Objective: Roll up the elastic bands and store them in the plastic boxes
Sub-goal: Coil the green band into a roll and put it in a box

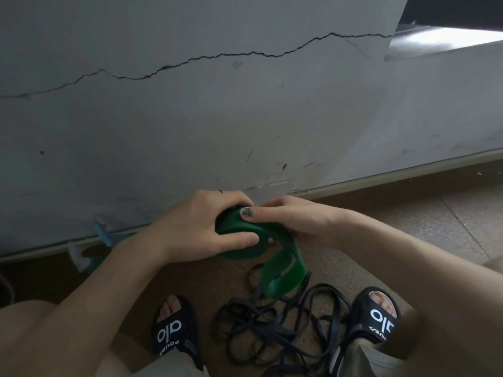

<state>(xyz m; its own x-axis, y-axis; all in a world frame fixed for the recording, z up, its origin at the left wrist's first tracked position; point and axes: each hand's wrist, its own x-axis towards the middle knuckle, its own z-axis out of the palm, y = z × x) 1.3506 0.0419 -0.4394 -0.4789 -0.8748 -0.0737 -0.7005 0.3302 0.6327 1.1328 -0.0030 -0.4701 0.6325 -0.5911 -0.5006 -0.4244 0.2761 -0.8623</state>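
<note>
Head view: your left hand (206, 227) and right hand (294, 219) both grip the green band (245, 235) coil, fingers curled; its loose tail hangs toward your right.

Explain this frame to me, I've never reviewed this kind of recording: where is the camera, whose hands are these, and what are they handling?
There is no machine here. The one picture comes from a camera worn on a person's head, looking down. The left hand and right hand both grip a wide green elastic band, partly rolled into a coil, its loose end hanging down. Below, a tangle of thin black elastic bands lies on the speckled floor between two feet in black slide sandals. A cracked grey wall stands behind.
</note>
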